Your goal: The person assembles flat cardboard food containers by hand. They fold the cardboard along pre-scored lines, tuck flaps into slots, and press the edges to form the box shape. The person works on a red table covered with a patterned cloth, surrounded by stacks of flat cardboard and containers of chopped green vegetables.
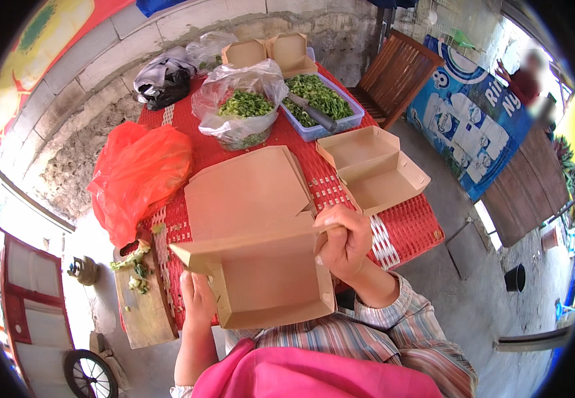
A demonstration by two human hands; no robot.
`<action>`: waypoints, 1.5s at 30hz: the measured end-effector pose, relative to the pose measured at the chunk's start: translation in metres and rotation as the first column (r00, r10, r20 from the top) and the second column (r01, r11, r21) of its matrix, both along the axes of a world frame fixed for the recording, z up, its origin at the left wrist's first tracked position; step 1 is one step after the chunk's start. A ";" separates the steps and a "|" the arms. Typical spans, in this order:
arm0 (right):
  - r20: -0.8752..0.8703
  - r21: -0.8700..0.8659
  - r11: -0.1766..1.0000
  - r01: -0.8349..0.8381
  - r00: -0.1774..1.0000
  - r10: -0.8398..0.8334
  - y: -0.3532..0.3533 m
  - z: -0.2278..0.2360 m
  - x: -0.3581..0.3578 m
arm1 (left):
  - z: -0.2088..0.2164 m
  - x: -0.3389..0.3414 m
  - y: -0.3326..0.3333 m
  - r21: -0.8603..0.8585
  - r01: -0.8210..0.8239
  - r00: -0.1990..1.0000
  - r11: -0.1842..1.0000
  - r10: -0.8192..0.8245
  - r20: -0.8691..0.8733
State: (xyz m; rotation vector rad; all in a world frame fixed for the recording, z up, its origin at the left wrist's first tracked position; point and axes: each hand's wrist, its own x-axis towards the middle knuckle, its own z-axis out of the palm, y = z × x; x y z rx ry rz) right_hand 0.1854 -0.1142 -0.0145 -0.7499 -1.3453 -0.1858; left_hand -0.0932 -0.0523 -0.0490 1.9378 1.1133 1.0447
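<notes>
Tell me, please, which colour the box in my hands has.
The box is plain light brown, shown best in the head view.

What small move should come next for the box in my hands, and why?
Perhaps the right hand should press the far right corner of the held box into shape: it grips there, the left hand supports the opposite side, and the open box beyond shows formed corners.

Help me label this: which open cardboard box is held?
The nearest box, between the left hand and right hand; other open boxes stand untouched farther back.
</notes>
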 end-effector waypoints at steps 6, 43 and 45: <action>-0.325 -0.418 0.892 -0.174 0.945 0.032 -0.011 0.028 -0.018 | -0.005 0.002 -0.027 -0.216 0.158 0.931 0.963 -0.073 0.356; 0.839 -0.520 0.742 0.423 0.416 0.350 -0.035 0.027 -0.014 | 0.066 0.022 -0.023 0.311 0.420 0.774 0.852 -0.158 -0.613; 0.855 -0.497 0.745 0.446 0.400 0.331 -0.035 0.030 -0.015 | 0.069 0.023 -0.021 0.373 0.430 0.786 0.822 -0.137 -0.603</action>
